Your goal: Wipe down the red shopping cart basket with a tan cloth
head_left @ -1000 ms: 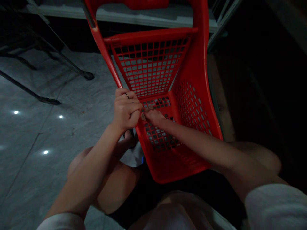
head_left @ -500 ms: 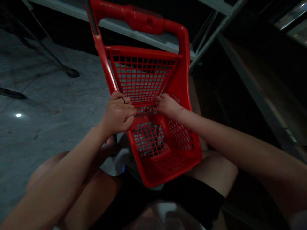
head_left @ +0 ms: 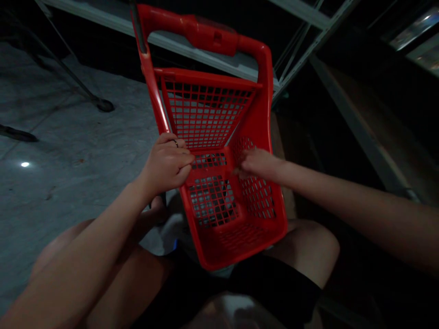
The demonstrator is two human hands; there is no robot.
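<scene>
A red plastic shopping basket (head_left: 265, 114) with grid walls stands tilted between my knees, its handle toward the top. My left hand (head_left: 168, 162), with a ring on one finger, is closed over the basket's left rim. Inside the basket, near its right wall, is my right hand (head_left: 257, 163); its fingers are blurred and partly curled, and whether they hold anything is too unclear to tell. The basket's floor grid (head_left: 212, 198) shows below my hands.
Behind the basket runs a pale metal shelf frame (head_left: 206, 57). Dark thin legs with a rounded foot (head_left: 105, 105) stand on the grey floor (head_left: 85, 155) at the left. A long dark ledge (head_left: 356, 123) slants along the right.
My right hand has moved right and toward me, from the base of the back grid to beside the right wall. My left hand keeps its grip. The basket has shifted slightly in view.
</scene>
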